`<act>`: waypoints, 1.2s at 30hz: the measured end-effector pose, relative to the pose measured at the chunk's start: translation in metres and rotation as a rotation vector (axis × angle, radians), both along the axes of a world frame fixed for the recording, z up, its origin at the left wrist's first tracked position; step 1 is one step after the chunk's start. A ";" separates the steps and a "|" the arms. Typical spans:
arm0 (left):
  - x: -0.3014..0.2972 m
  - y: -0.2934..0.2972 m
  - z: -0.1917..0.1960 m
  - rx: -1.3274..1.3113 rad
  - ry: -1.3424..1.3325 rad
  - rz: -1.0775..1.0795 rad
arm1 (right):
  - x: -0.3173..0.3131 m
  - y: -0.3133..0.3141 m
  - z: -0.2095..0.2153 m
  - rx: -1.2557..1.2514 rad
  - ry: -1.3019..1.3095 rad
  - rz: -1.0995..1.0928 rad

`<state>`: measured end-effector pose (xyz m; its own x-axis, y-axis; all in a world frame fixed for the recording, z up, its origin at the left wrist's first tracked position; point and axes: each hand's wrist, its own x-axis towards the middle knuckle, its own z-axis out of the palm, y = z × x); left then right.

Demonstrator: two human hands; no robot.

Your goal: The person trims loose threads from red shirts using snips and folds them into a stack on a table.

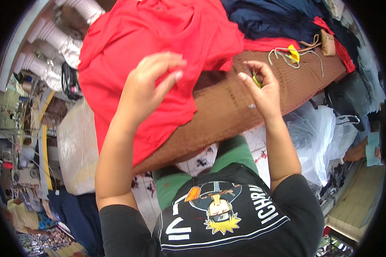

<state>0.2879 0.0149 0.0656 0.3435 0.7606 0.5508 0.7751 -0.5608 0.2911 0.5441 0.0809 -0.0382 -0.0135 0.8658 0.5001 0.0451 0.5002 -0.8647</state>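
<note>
My left hand hovers over a red garment, fingers bent and apart, touching or just above the cloth. My right hand pinches a small yellow-green object between thumb and fingers, above a brown knitted cloth. The red garment lies partly over the brown cloth. A yellow tag with a pale cord rests farther along the brown cloth.
Dark blue garments are piled beyond the brown cloth. Clear plastic bags lie to the right, another bulky plastic bag to the left. White ribbed ducts sit at upper left. Another person's hand shows at the right edge.
</note>
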 end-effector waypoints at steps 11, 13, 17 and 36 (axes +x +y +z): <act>0.021 0.108 -0.011 -0.337 -0.343 0.062 | 0.002 0.028 0.010 -0.175 0.046 0.164; 0.015 0.086 -0.011 -0.229 -0.321 0.049 | -0.007 0.033 0.015 -0.173 0.109 0.170; 0.006 0.054 0.000 -0.262 -0.290 0.090 | -0.042 0.034 0.035 -0.284 0.202 0.286; -0.021 0.047 0.026 -0.115 -0.540 -0.011 | -0.063 0.025 0.091 -0.193 0.106 0.315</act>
<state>0.2669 0.0624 0.0914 0.0431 0.8246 0.5641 0.4929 -0.5087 0.7059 0.4816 0.1055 0.0527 -0.2505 0.9060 0.3413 -0.1795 0.3030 -0.9360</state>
